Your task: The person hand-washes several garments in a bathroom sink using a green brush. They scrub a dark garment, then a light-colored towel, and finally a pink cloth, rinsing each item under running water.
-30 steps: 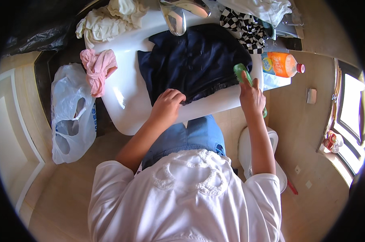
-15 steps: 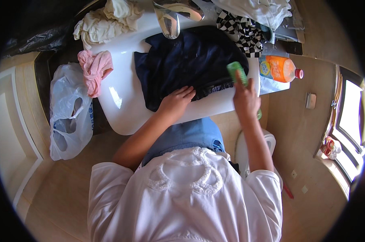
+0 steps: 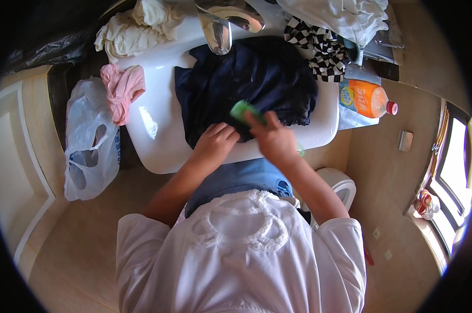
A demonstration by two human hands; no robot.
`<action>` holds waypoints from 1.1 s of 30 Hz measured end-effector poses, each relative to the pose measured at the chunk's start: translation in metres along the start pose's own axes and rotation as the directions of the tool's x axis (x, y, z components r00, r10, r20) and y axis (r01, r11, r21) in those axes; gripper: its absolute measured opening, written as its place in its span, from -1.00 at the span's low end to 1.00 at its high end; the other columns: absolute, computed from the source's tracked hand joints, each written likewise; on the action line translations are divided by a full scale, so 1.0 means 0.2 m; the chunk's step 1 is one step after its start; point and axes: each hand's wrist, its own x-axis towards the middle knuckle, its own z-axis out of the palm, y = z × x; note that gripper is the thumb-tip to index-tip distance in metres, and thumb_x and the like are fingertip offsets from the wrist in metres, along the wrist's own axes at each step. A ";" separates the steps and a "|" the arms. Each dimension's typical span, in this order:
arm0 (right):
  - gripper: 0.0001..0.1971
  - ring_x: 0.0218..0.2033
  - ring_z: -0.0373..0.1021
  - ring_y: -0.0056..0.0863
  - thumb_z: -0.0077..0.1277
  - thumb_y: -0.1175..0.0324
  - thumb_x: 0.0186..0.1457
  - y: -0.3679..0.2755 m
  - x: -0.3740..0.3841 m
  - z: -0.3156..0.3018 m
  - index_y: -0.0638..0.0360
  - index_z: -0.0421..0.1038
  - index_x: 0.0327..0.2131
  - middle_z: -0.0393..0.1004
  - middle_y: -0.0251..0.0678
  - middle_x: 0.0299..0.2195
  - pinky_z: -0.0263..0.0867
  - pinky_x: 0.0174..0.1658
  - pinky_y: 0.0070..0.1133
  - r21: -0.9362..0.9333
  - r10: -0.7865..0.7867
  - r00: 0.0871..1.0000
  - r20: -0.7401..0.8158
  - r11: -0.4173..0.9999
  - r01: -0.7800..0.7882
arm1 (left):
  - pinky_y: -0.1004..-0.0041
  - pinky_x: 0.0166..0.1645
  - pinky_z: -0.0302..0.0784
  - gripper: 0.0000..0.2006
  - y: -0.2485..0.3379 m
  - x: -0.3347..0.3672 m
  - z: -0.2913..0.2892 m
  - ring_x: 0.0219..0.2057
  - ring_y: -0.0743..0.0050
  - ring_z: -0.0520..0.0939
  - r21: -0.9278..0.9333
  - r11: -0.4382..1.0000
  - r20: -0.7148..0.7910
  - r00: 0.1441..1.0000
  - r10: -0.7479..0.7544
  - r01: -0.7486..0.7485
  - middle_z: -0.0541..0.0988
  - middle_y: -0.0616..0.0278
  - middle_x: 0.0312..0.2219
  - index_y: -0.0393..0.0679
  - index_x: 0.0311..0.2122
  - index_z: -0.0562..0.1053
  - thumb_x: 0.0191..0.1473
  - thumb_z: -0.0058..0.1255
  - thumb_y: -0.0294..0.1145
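A dark navy garment (image 3: 246, 73) lies spread and wet in the white sink (image 3: 160, 151). At its near edge, my left hand (image 3: 215, 145) bends its fingers closed on the cloth. My right hand (image 3: 275, 141) is wrapped round the handle of a green scrubbing brush (image 3: 248, 112), whose head is over the near middle of the garment, close to my left fingers. The bristles are hidden beneath the head, and motion blurs it a little.
A chrome faucet (image 3: 219, 36) reaches over the garment. Cream cloth (image 3: 137, 34) and pink cloth (image 3: 122, 91) lie on the left rim. A plastic bag (image 3: 90, 141) hangs left. Checkered cloth (image 3: 324, 52), white cloth (image 3: 345, 18) and an orange bottle (image 3: 369, 99) are at right.
My right hand has swept the brush left and nearer to me, from the sink's right side. My left hand has shifted slightly left and nearer, its fingers now bent. The garment's right edge has bunched.
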 end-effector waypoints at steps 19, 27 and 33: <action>-0.54 -0.41 0.46 -0.29 -0.02 0.23 0.15 0.38 0.39 -0.09 -0.39 0.28 0.14 0.33 -0.28 -0.23 0.43 -0.48 -0.35 -0.445 0.164 0.977 -0.134 0.871 -0.207 | 0.27 -0.04 0.48 -0.80 0.00 -0.06 -0.05 -0.18 0.07 0.50 -0.142 0.976 -0.009 0.986 -0.169 0.166 0.52 0.11 -0.31 -0.23 -0.32 0.46 -0.11 -0.07 -0.69; -0.55 -0.38 0.50 -0.33 -0.05 0.25 0.14 0.02 0.40 0.03 -0.47 0.31 0.11 0.34 -0.30 -0.19 0.47 -0.47 -0.43 -0.297 -0.166 0.966 0.201 0.929 0.221 | 0.14 0.15 0.38 -0.82 0.00 -0.10 0.00 -0.03 -0.09 0.51 -0.076 0.982 -0.082 0.980 -0.181 0.175 0.54 -0.02 -0.11 -0.23 -0.23 0.39 0.00 -0.09 -0.59; -0.59 -0.46 0.49 -0.30 -0.08 0.23 0.18 0.24 0.59 -0.08 -0.36 0.31 0.12 0.36 -0.27 -0.24 0.45 -0.53 -0.43 -0.308 -0.071 0.997 -0.034 0.950 0.057 | 0.04 0.18 0.32 -0.77 0.02 -0.13 0.00 0.07 0.01 0.47 0.050 0.973 -0.182 0.960 -0.213 0.225 0.53 0.03 -0.04 -0.20 -0.12 0.43 0.07 -0.05 -0.52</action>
